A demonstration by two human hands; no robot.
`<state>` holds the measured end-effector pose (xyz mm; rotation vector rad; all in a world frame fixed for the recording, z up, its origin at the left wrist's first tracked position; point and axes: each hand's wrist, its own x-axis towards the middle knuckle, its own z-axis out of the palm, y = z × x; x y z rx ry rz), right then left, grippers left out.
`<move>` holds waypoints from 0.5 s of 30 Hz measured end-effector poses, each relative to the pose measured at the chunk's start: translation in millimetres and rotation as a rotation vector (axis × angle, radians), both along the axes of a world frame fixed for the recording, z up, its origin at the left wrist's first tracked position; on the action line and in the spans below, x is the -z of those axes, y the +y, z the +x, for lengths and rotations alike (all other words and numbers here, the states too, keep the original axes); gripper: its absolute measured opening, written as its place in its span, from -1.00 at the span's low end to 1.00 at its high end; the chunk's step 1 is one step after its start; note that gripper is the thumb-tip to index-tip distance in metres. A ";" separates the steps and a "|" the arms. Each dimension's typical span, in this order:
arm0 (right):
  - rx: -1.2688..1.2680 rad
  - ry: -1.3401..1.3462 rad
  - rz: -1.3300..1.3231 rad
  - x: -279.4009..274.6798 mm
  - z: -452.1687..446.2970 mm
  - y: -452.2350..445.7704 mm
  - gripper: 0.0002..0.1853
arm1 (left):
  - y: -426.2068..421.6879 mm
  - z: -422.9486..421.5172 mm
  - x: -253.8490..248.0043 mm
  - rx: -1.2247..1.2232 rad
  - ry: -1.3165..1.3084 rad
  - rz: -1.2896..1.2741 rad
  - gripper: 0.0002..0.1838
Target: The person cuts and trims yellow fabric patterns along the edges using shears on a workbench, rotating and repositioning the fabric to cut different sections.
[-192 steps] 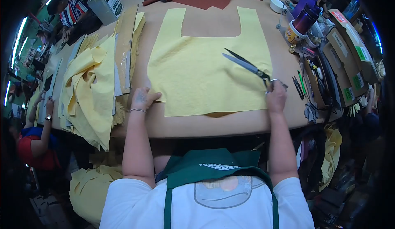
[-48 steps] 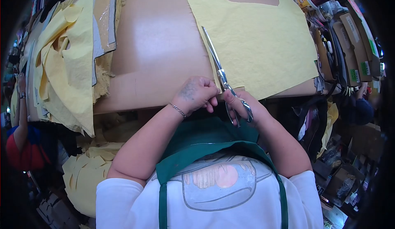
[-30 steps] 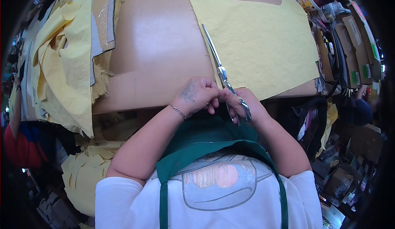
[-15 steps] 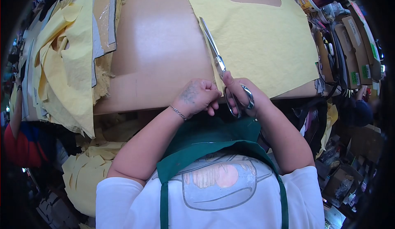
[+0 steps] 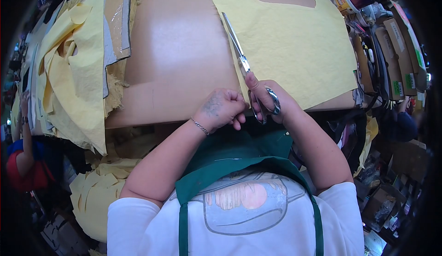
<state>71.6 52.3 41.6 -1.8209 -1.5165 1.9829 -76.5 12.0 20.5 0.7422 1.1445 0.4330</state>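
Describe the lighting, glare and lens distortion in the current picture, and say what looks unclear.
Head view: pale glare on the table beside the yellow sheet, glints on the scissors; head view: wide-angle bending, with the boxes leaning near the dark, rounded border; head view: the co-worker at far left looks dim and soft.

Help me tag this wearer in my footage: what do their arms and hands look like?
Short white sleeves; no gloves. The left hand has a tattoo-like marking on its back and a silvery chain bracelet at the wrist; the right hand shows neither.
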 end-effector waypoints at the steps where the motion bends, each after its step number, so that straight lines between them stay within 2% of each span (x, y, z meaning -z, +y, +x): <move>1: 0.002 0.002 0.006 2.0 1.2 -0.4 -0.27 | -0.4 0.2 0.8 -0.003 0.002 -0.001 -0.85; 8: 0.004 -0.030 0.034 6.1 1.6 -0.5 -0.34 | -0.7 -0.4 -1.1 0.011 0.008 0.012 -0.86; 15: -0.011 -0.019 0.002 1.1 -0.9 3.8 -0.28 | 0.3 -0.6 0.7 0.029 0.003 0.007 -0.85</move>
